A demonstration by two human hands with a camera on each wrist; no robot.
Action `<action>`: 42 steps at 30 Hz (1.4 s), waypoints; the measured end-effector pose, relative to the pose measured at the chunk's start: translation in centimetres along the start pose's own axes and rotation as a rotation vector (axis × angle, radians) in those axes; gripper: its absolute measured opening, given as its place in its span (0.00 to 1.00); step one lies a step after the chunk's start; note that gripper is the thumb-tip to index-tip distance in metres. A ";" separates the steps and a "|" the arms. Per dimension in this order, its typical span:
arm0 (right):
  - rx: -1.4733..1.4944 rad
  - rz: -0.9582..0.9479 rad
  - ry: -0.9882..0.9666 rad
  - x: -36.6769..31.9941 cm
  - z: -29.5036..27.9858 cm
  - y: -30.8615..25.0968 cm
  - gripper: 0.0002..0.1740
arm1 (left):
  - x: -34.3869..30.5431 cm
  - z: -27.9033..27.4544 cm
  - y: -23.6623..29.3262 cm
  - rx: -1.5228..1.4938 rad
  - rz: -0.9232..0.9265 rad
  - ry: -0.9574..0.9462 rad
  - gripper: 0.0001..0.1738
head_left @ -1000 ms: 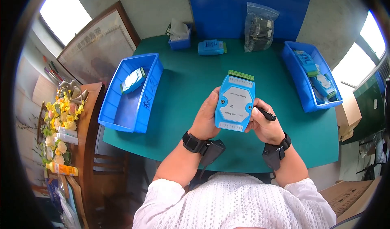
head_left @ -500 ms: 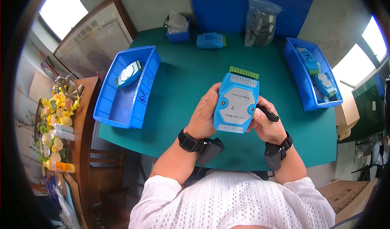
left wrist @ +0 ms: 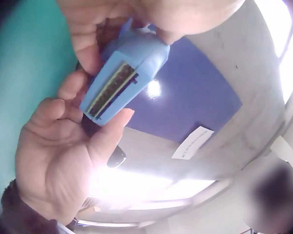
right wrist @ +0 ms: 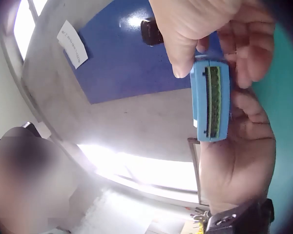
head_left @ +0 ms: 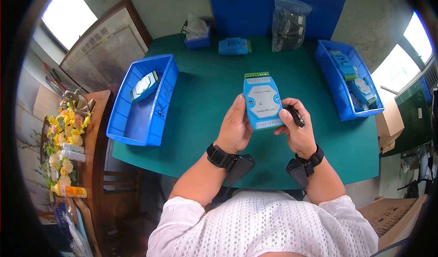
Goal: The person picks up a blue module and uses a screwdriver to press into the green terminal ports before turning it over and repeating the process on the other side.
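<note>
Blue and grey, a module [head_left: 263,102] is held above the green worktop [head_left: 205,97], its terminal strip [head_left: 257,75] at the far end. The left hand [head_left: 235,127] grips it, thumb along one edge, fingers curled beneath. The right hand [head_left: 299,131] pinches a black piece [head_left: 297,116] between thumb and fingers beside the module's near corner. The left bin [head_left: 139,127] holds another module [head_left: 145,86].

The green worktable [head_left: 205,88] and blue bins [head_left: 139,124] of electronic modules [head_left: 146,86] suggest a workshop.
</note>
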State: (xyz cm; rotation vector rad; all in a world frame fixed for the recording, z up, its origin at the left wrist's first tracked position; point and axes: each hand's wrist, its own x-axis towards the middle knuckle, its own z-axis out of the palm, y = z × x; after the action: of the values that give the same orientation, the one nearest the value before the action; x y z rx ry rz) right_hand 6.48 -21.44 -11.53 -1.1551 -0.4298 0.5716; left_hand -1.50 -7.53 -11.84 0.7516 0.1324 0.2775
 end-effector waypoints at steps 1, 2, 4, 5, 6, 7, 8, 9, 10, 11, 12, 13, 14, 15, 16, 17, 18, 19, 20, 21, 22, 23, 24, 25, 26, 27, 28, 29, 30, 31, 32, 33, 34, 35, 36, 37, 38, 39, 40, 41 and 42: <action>-0.010 -0.009 0.008 0.1 0.0 0.2 0.17 | 0.0 0.2 0.1 0.007 0.006 -0.003 0.24; -0.021 -0.019 0.015 0.2 0.0 0.4 0.17 | 0.0 0.3 0.2 0.014 0.012 -0.006 0.23; -0.034 -0.016 0.032 0.5 -0.1 0.7 0.16 | 0.1 0.0 0.1 0.018 0.016 0.017 0.23; -0.036 -0.002 0.040 0.8 -0.1 0.9 0.16 | 0.2 -0.2 0.0 0.020 0.021 0.028 0.23; -0.037 0.011 0.048 1.1 0.0 1.0 0.16 | 0.4 -0.5 -0.1 0.008 0.027 0.049 0.23; -0.063 0.005 0.046 1.5 0.2 0.9 0.16 | 0.6 -0.7 -0.1 -0.002 0.033 0.069 0.23; -0.089 0.001 0.046 1.8 0.5 0.8 0.16 | 0.6 -1.0 0.0 -0.014 0.036 0.091 0.23; -0.115 -0.001 0.049 2.1 0.7 0.7 0.16 | 0.7 -1.2 0.1 -0.031 0.053 0.110 0.22; -0.144 -0.019 0.044 2.5 0.9 0.6 0.17 | 0.8 -1.4 0.2 -0.050 0.071 0.125 0.22; -0.176 -0.038 0.040 2.8 1.2 0.5 0.17 | 0.9 -1.4 0.3 -0.070 0.089 0.140 0.22; -0.207 -0.057 0.035 3.2 1.6 0.4 0.17 | 1.0 -1.5 0.4 -0.043 0.114 0.211 0.23; -0.256 -0.114 0.041 3.8 1.9 0.4 0.17 | 1.0 -1.5 0.5 -0.015 0.139 0.282 0.23; -0.477 -0.245 0.028 4.4 2.1 0.2 0.16 | 1.0 -1.5 0.6 0.011 0.166 0.355 0.23; -0.697 -0.378 0.012 5.1 2.1 -0.2 0.16 | 0.9 -1.5 0.8 0.011 0.222 0.368 0.23; -0.917 -0.513 -0.004 5.7 2.4 -0.6 0.16 | 0.9 -1.5 1.0 0.012 0.279 0.382 0.23; -0.968 -0.596 -0.017 6.3 3.0 -0.9 0.14 | 0.8 -1.5 1.2 0.011 0.335 0.396 0.23; -1.067 -0.671 -0.050 7.0 3.2 -0.9 0.14 | 0.7 -1.5 1.4 0.003 0.372 0.406 0.22; -1.165 -0.748 -0.081 8.0 3.3 -0.5 0.13 | 0.7 -1.6 1.6 -0.004 0.409 0.414 0.22; -1.264 -0.825 -0.112 8.8 3.3 -0.2 0.12 | 0.7 -1.6 1.8 -0.012 0.445 0.420 0.22; -1.346 -0.866 -0.172 9.4 3.5 -0.2 0.13 | 0.7 -1.7 2.1 -0.030 0.465 0.423 0.21; -1.400 -0.896 -0.202 10.1 3.3 0.2 0.14 | 0.6 -1.9 2.2 -0.048 0.484 0.426 0.21; -1.453 -0.924 -0.233 10.9 3.1 0.8 0.16 | 0.6 -2.0 2.4 -0.066 0.502 0.432 0.21; -1.506 -0.951 -0.267 11.4 2.9 1.1 0.17 | 0.6 -2.1 2.5 -0.080 0.516 0.439 0.20; -1.522 -0.954 -0.273 11.7 2.9 1.2 0.18 | 0.6 -2.2 2.7 -0.093 0.531 0.449 0.20; -1.538 -0.957 -0.281 12.0 2.8 1.1 0.19 | 0.6 -2.3 2.9 -0.106 0.546 0.459 0.19; -1.554 -0.959 -0.292 12.3 2.8 1.2 0.21 | 0.6 -2.4 3.1 -0.117 0.561 0.462 0.19; -1.567 -0.954 -0.294 12.6 2.7 1.3 0.21 | 0.5 -2.3 3.3 -0.128 0.573 0.468 0.18; -1.579 -0.947 -0.294 12.8 2.6 1.4 0.22 | 0.5 -2.3 3.5 -0.138 0.584 0.472 0.18; -1.592 -0.942 -0.292 13.0 2.6 1.5 0.22 | 0.4 -2.3 3.6 -0.145 0.585 0.467 0.18; -1.595 -0.924 -0.297 13.1 2.6 1.5 0.23 | 0.4 -2.3 3.6 -0.152 0.585 0.462 0.18; -1.598 -0.907 -0.300 13.1 2.5 1.5 0.23 | 0.4 -2.2 3.6 -0.158 0.585 0.455 0.17; -1.601 -0.892 -0.302 13.1 2.5 1.5 0.23 | 0.4 -2.2 3.6 -0.159 0.581 0.456 0.18; -1.598 -0.895 -0.317 13.2 2.4 1.5 0.22 | 0.4 -2.2 3.7 -0.158 0.578 0.456 0.18; -1.594 -0.899 -0.332 13.3 2.3 1.7 0.22 | 0.4 -2.1 3.7 -0.158 0.574 0.456 0.18; -1.591 -0.903 -0.346 13.3 2.3 1.7 0.21 | 0.4 -2.2 3.7 -0.156 0.574 0.457 0.18; -1.594 -0.880 -0.370 13.2 2.3 1.6 0.20 | 0.4 -2.2 3.7 -0.153 0.574 0.459 0.18; -1.597 -0.855 -0.394 12.9 2.4 1.4 0.20 | 0.4 -2.2 3.7 -0.150 0.573 0.460 0.18; -1.599 -0.831 -0.417 12.8 2.5 1.4 0.19 | 0.4 -2.2 3.7 -0.152 0.571 0.461 0.18; -1.602 -0.810 -0.436 12.7 2.5 1.5 0.19 | 0.4 -2.2 3.7 -0.154 0.570 0.461 0.18; -1.604 -0.790 -0.455 12.8 2.4 1.6 0.19 | 0.4 -2.2 3.7 -0.156 0.569 0.461 0.18; -1.606 -0.771 -0.474 12.9 2.3 1.6 0.19 | 0.4 -2.2 3.7 -0.153 0.567 0.461 0.18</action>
State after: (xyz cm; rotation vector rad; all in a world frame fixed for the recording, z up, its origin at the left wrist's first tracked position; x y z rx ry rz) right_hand 14.90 -11.21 -11.90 -2.1372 -1.8440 -0.3680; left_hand -2.31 -3.43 -10.92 0.5493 0.3300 0.9913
